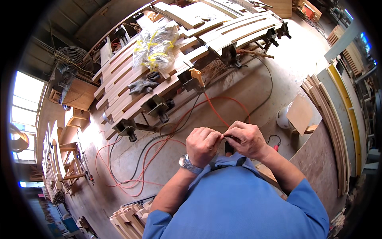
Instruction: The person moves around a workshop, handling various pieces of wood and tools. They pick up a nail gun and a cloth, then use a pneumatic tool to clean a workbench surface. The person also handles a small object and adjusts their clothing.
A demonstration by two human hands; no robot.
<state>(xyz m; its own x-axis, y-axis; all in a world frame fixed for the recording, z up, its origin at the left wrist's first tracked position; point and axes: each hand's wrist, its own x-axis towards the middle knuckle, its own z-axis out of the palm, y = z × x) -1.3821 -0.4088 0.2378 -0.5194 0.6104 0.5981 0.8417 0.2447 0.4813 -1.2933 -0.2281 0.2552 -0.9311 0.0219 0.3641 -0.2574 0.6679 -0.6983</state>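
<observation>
My left hand, with a silver wristwatch on its wrist, is held in front of my blue shirt, fingers curled into a pinch. Close against it, my right hand pinches too, and the fingertips of both hands meet. Something small and dark shows by the right fingers, but its kind is too small to make out. Beyond the hands, wooden strips lie in rows on a bench with metal clamps along its near edge. On the strips are a grey work glove and a clear plastic bag with yellow markings.
An orange-yellow tool hangs at the bench edge on a red hose. Hoses and cables loop over the floor. To the right stand a white bucket and long boards. Cut wood pieces are stacked at the lower left.
</observation>
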